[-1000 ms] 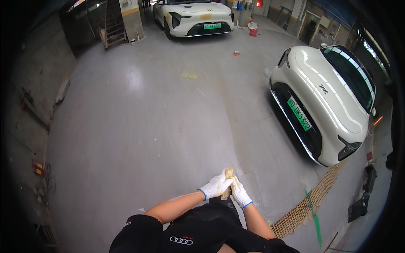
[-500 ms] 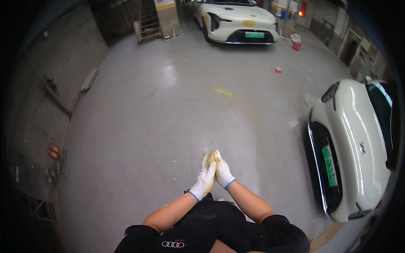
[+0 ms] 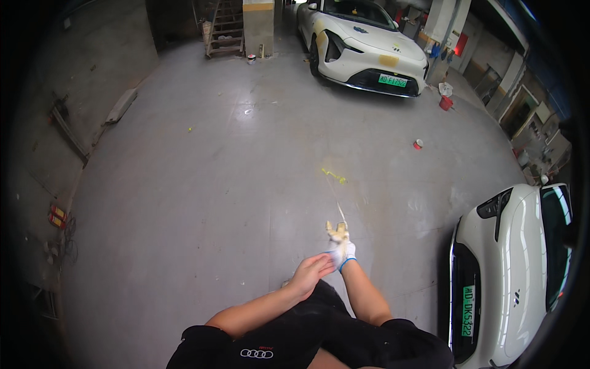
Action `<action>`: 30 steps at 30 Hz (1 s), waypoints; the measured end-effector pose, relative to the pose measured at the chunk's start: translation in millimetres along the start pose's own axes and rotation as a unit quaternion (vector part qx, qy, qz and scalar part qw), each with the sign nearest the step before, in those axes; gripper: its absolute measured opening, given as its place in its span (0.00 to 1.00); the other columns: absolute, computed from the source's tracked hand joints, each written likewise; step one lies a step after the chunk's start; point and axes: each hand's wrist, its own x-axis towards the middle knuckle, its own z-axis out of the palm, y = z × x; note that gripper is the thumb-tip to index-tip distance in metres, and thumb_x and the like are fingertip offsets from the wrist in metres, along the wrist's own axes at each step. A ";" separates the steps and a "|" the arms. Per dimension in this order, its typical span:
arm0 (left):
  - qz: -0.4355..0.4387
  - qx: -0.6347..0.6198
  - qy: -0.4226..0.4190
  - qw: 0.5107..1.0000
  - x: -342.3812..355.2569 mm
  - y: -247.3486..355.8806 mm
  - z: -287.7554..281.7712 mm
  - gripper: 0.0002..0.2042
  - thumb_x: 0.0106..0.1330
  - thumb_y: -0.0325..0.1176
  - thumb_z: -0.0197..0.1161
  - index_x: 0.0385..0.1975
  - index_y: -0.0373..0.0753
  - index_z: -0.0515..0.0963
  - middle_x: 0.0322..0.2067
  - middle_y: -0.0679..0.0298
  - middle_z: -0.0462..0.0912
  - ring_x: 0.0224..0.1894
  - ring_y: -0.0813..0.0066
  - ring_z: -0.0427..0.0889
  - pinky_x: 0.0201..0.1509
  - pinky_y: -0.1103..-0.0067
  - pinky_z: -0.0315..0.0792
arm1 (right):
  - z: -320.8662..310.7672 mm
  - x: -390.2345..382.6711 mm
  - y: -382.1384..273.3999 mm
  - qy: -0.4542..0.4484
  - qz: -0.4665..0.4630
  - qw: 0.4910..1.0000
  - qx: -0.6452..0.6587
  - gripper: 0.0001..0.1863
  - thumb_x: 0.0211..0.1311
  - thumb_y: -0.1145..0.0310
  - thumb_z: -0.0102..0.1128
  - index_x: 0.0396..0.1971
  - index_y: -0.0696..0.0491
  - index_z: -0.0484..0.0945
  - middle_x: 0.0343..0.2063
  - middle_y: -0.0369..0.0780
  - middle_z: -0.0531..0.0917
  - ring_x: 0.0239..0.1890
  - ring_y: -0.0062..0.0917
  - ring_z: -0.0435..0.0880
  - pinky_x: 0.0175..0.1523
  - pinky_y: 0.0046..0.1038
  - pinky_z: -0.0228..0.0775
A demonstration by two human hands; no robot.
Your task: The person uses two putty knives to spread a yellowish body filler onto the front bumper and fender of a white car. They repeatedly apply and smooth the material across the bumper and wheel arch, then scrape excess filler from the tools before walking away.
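Observation:
My left hand point(image 3: 311, 274) is bare, its fingers stretched toward the other wrist and touching a white knit work glove point(image 3: 334, 253) at its cuff. That glove is blurred and hangs off the bare fingertips. Beside it, my right hand point(image 3: 348, 248) wears a matching white glove with a blue cuff. It appears to grip the loose glove, though the two gloves overlap and the grip is partly hidden. Yellowish stains mark the glove fingers point(image 3: 337, 232) pointing forward.
A white car point(image 3: 369, 46) with tan patches stands ahead, another white car point(image 3: 510, 277) at right. On the grey floor point(image 3: 184, 203) sit a red bucket point(image 3: 446, 103) and a small can point(image 3: 418, 144). Fire extinguishers point(image 3: 57, 216) stand by the left wall. Wooden steps point(image 3: 226, 31) rise behind.
My hands were pressed together, both gloved. The left hand has slipped out of its glove and drawn back toward me. The view has shifted, so the cars appear lower.

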 end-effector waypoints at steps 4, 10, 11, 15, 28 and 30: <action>0.018 0.026 0.040 0.999 64.7 40.3 -55.8 0.20 0.83 0.39 0.56 0.66 0.32 0.75 0.65 0.53 0.80 0.70 0.64 0.76 0.75 0.66 0.68 | 19.7 54.2 -8.4 0.038 0.169 0.977 0.125 0.13 0.78 0.46 0.57 0.40 0.38 0.77 0.20 0.28 0.72 0.16 0.25 0.72 0.20 0.33 0.60; -0.133 0.125 0.153 0.971 219.7 66.7 -170.9 0.24 0.80 0.46 0.62 0.63 0.32 0.76 0.58 0.57 0.83 0.61 0.68 0.80 0.67 0.72 0.72 | 157.7 169.1 34.6 -0.258 0.138 0.950 0.108 0.16 0.80 0.58 0.56 0.58 0.50 0.81 0.45 0.37 0.86 0.43 0.30 0.86 0.43 0.31 0.79; -0.098 0.141 0.171 0.970 238.5 74.4 -188.8 0.23 0.80 0.47 0.62 0.60 0.32 0.78 0.56 0.57 0.84 0.58 0.70 0.81 0.64 0.72 0.73 | 185.5 190.2 33.0 -0.296 0.143 0.935 0.135 0.17 0.80 0.61 0.56 0.59 0.53 0.81 0.48 0.39 0.87 0.46 0.29 0.87 0.47 0.31 0.80; -0.021 0.191 0.267 0.944 306.1 149.4 -264.2 0.22 0.81 0.48 0.60 0.50 0.30 0.81 0.45 0.59 0.86 0.48 0.75 0.83 0.54 0.74 0.76 | 291.6 263.9 -27.5 -0.273 0.231 0.930 0.085 0.18 0.77 0.64 0.63 0.59 0.57 0.80 0.53 0.42 0.87 0.50 0.28 0.87 0.53 0.34 0.83; 0.101 0.049 0.472 0.874 522.6 305.7 -527.7 0.12 0.79 0.41 0.63 0.45 0.38 0.81 0.33 0.68 0.84 0.32 0.77 0.83 0.34 0.73 0.77 | 538.9 428.3 -191.0 -0.596 -0.237 0.568 -0.516 0.16 0.66 0.70 0.59 0.49 0.62 0.80 0.43 0.59 0.86 0.49 0.57 0.85 0.55 0.52 0.77; 0.058 0.040 0.443 0.894 565.6 342.7 -569.7 0.15 0.79 0.41 0.60 0.52 0.36 0.81 0.39 0.58 0.87 0.38 0.67 0.89 0.42 0.70 0.84 | 566.5 453.2 -210.6 -0.630 -0.214 0.530 -0.525 0.15 0.67 0.69 0.58 0.50 0.62 0.79 0.44 0.58 0.86 0.50 0.56 0.85 0.55 0.51 0.77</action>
